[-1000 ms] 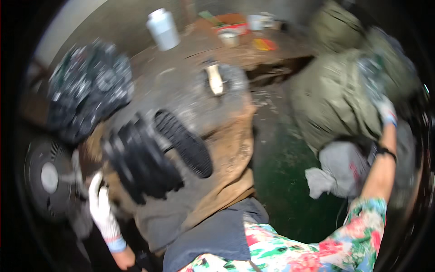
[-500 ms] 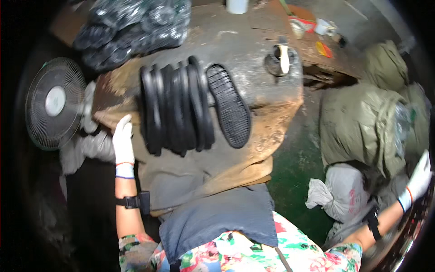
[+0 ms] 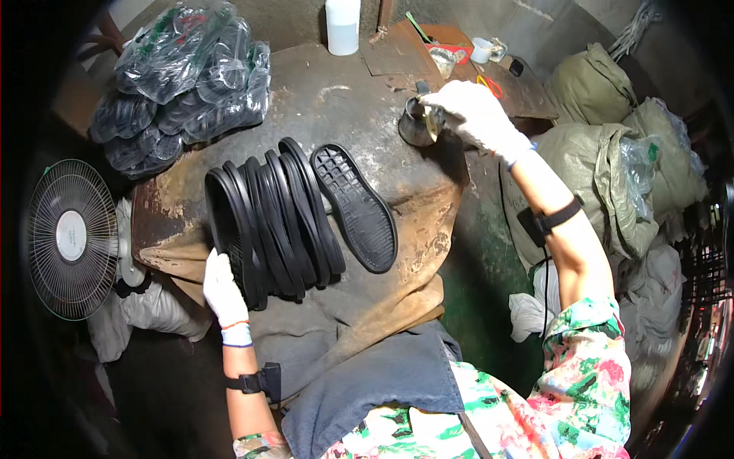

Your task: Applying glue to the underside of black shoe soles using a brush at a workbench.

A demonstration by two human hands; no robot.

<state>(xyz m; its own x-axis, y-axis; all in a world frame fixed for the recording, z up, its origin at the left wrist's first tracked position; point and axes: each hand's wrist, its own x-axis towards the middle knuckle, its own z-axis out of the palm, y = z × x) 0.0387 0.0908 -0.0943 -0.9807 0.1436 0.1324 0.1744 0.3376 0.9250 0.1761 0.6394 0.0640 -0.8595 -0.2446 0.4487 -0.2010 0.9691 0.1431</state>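
Observation:
Both my hands wear white gloves. My left hand [image 3: 222, 289] rests against the near end of a row of black shoe soles [image 3: 269, 220] that stand on edge, overlapping, on the worn round work table [image 3: 336, 99]. One black sole [image 3: 355, 206] lies flat, tread up, at the right end of the row. My right hand [image 3: 475, 115] reaches to the far right of the table and grips the handle of a brush [image 3: 430, 121] that stands in a small dark metal pot [image 3: 416, 127].
Clear plastic bags of black soles [image 3: 183, 76] are piled at the table's far left. A white plastic bottle [image 3: 342, 26] stands at the back. An electric fan [image 3: 69, 239] stands left. Stuffed green sacks [image 3: 612, 176] fill the right side. Small cups and scissors lie on a back board [image 3: 459, 53].
The view has steadied and shifted. My right hand came from the sacks on the right to the pot and took the brush. My left hand moved onto the row of soles.

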